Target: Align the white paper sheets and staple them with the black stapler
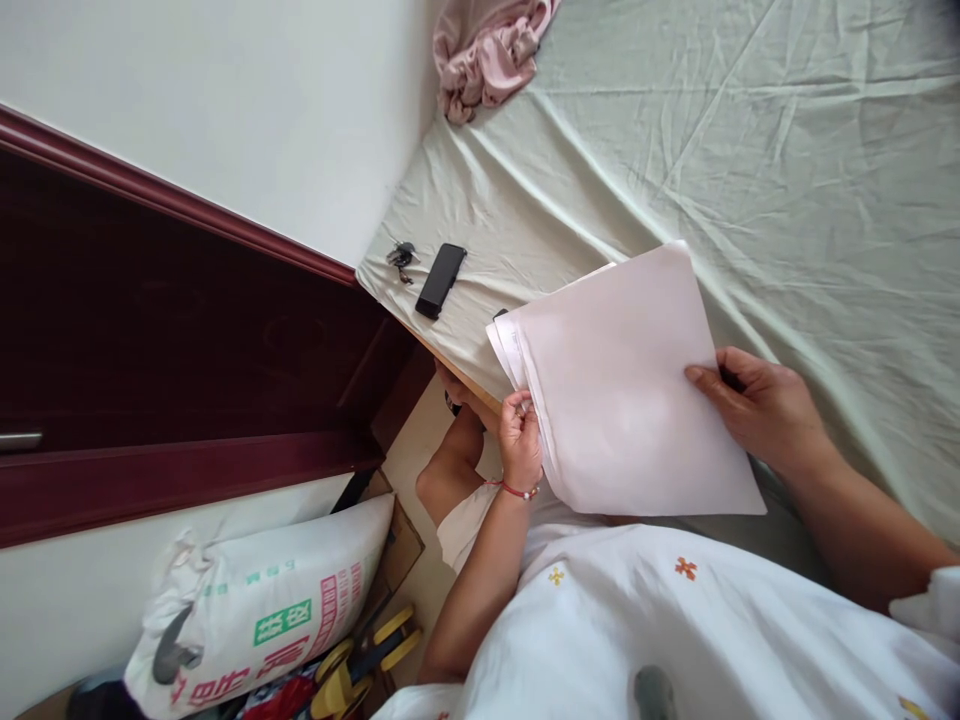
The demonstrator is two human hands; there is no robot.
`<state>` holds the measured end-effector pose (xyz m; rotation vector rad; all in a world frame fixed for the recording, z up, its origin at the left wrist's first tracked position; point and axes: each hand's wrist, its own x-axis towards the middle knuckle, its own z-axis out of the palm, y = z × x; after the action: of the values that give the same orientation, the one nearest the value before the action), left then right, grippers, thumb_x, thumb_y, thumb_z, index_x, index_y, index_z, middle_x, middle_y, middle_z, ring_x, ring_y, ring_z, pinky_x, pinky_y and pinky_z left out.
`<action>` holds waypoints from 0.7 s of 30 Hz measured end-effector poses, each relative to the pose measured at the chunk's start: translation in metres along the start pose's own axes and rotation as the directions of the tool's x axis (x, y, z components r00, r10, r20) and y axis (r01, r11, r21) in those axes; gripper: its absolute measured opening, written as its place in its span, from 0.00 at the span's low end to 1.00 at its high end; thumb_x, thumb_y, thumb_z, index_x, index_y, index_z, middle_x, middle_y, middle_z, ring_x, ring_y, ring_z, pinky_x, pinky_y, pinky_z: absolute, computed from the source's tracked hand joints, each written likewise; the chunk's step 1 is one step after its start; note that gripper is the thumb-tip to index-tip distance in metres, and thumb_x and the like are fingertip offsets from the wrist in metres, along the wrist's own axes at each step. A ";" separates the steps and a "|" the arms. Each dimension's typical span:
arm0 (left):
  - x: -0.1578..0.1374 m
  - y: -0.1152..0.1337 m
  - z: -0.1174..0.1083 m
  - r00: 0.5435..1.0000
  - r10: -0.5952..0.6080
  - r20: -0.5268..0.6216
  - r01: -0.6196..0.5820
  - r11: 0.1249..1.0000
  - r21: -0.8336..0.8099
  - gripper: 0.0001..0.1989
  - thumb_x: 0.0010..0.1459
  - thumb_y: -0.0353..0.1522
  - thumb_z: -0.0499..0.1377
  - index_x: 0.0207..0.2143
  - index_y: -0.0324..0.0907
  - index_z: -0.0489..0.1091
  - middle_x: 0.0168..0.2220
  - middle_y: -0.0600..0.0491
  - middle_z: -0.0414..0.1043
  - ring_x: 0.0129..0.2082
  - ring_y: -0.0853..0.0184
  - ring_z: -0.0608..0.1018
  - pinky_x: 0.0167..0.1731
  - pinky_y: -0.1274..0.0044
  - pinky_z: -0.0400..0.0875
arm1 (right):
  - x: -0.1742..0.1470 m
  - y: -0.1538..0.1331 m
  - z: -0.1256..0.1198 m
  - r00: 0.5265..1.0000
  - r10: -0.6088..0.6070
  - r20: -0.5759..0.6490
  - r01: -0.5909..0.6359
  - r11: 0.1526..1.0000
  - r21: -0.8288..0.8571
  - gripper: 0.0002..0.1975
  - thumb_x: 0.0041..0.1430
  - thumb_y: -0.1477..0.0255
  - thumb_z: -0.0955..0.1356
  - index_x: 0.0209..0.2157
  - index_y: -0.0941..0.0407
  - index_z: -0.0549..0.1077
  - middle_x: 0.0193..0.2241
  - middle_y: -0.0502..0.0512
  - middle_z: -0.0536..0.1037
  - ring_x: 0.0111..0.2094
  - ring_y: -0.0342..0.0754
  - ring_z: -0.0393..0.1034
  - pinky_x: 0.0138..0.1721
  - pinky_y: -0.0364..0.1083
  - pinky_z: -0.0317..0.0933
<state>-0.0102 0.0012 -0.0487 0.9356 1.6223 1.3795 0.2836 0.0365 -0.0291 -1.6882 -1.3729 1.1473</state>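
A stack of white paper sheets is held tilted above my lap and the edge of the bed. My left hand, with a red beaded bracelet at the wrist, pinches the left edge of the stack, where several sheet edges fan slightly apart. On the opposite edge, my right hand grips the paper with the thumb on top and the fingers underneath, partly hidden. A small dark object shows just past the upper left corner of the sheets, mostly covered.
On the pale green bedsheet lie a black phone and keys. Pink cloth is bunched near the wall. A dark red door stands at left. Below it are a white printed sack and yellow-and-black wheels.
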 end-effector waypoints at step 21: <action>-0.002 0.008 0.006 0.998 -0.051 -0.040 0.054 0.997 0.063 0.29 0.44 0.55 0.72 0.28 0.43 0.65 0.26 0.59 0.66 0.28 0.72 0.68 0.33 0.79 0.66 | 0.001 -0.001 0.004 0.994 0.068 -0.083 -0.056 0.989 0.139 0.15 0.58 0.55 0.72 0.35 0.52 0.77 0.27 0.47 0.73 0.28 0.43 0.62 0.29 0.45 0.55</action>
<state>-0.0033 0.0027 -0.0408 0.9022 1.7172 1.3234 0.2795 0.0375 -0.0297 -1.6734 -1.1687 1.1604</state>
